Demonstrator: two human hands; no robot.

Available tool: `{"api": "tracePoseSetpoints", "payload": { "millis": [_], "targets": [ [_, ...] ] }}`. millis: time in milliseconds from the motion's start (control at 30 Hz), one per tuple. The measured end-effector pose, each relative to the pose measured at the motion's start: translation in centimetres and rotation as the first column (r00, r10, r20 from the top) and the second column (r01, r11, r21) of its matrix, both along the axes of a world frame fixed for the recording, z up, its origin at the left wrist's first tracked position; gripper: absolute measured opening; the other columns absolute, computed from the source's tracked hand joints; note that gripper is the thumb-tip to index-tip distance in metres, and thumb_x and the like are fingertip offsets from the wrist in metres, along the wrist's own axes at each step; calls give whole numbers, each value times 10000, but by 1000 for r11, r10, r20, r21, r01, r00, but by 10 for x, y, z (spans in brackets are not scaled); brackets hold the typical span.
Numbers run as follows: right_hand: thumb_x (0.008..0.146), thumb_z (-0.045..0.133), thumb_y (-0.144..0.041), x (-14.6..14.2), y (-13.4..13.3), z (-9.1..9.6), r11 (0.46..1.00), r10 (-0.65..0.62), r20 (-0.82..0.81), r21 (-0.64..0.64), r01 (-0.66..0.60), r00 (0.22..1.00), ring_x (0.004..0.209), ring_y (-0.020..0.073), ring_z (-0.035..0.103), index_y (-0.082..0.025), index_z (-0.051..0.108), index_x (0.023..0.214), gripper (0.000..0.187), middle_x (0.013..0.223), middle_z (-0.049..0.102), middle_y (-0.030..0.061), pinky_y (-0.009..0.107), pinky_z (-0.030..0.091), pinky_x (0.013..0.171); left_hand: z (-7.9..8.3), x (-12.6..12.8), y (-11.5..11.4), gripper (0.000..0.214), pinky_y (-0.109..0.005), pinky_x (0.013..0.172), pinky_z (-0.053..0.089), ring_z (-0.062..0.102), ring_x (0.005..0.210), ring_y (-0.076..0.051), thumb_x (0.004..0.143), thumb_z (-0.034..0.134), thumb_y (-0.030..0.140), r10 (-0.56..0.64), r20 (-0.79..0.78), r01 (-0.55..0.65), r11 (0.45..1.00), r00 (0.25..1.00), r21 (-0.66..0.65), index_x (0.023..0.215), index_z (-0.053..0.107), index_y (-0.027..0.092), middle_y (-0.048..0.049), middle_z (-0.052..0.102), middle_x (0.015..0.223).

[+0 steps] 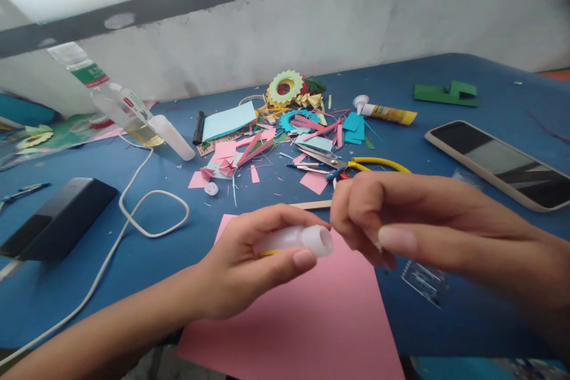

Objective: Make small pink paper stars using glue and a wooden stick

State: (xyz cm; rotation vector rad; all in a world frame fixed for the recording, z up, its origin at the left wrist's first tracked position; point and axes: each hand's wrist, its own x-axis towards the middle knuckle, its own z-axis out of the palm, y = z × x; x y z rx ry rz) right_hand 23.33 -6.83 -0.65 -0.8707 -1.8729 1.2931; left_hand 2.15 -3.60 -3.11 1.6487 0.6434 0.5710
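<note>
My left hand (pixel 249 273) is wrapped round a small white plastic tube (pixel 317 241), held on its side with its round open end facing right. A thin strip of yellow shows between the fingers and the tube. Close to that open end, my right hand (pixel 401 231) has its thumb and fingers pinched together. A tiny pale speck shows at the thumb tip, too small to name. Under both hands lies a pink sheet of paper (pixel 338 320), reaching past the table's front edge. A flat wooden stick (pixel 312 205) lies beyond the sheet, partly hidden by my right hand.
Yellow-handled scissors (pixel 378 161) lie among paper scraps (pixel 240 157). A yellow glue tube (pixel 392 114) and a phone (pixel 503 160) are at right. Left are a clear bottle (pixel 111 101), a white bottle (pixel 173 138), a dark power bank (pixel 62 217) and a looped white cable (pixel 127 219).
</note>
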Motion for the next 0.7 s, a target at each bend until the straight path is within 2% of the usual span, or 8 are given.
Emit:
{"api": "tracePoseSetpoints", "payload": {
  "millis": [67, 167, 267, 367, 433, 700],
  "targets": [
    [900, 384, -215, -1, -1, -1, 999, -47, -13, 27, 47, 999, 598, 100, 456, -240, 463, 756, 166, 701, 484, -32, 212, 433, 521, 0, 1, 0, 318, -195, 524, 444, 519, 620, -111, 811, 567, 450, -3, 22, 4, 999, 1000, -49, 964, 625, 177, -43, 628, 810],
    [900, 426, -235, -3, 1, -3, 974, -129, 40, 194, 119, 991, 592, 96, 471, -227, 470, 727, 179, 667, 490, -33, 211, 414, 502, 1, 2, 0, 279, -173, 534, 436, 527, 644, -102, 813, 579, 423, -17, 54, 22, 995, 998, -96, 963, 621, 191, -29, 629, 828],
    [852, 543, -214, -5, 5, -6, 892, -210, 131, 432, 135, 969, 643, 92, 522, -204, 518, 739, 117, 689, 538, -24, 205, 430, 546, 1, 2, 0, 257, -161, 515, 420, 516, 627, -94, 812, 587, 408, -21, 77, 28, 995, 997, -92, 946, 625, 192, -19, 619, 795],
    [833, 581, -178, -6, 6, -8, 812, -234, 167, 576, 98, 958, 675, 83, 553, -190, 570, 803, 35, 755, 571, -8, 188, 453, 571, 2, 3, -1, 219, -152, 486, 405, 482, 579, -83, 815, 591, 384, -12, 106, 20, 997, 994, -73, 917, 626, 194, 1, 591, 710],
    [827, 586, -150, -6, 6, -7, 788, -235, 157, 609, 93, 959, 671, 76, 560, -188, 589, 841, 41, 777, 579, -3, 175, 463, 561, 2, 3, -2, 203, -153, 473, 402, 472, 561, -83, 815, 593, 371, -8, 113, 15, 998, 994, -65, 909, 626, 194, 6, 578, 678],
    [818, 575, -107, -7, 4, -5, 754, -263, 154, 649, 103, 952, 647, 65, 563, -199, 632, 900, 136, 780, 609, 0, 155, 481, 545, 1, 5, 0, 211, -154, 446, 396, 463, 537, -82, 823, 581, 377, 14, 119, -11, 1000, 993, -23, 929, 618, 199, -1, 575, 680]
  ]
}}
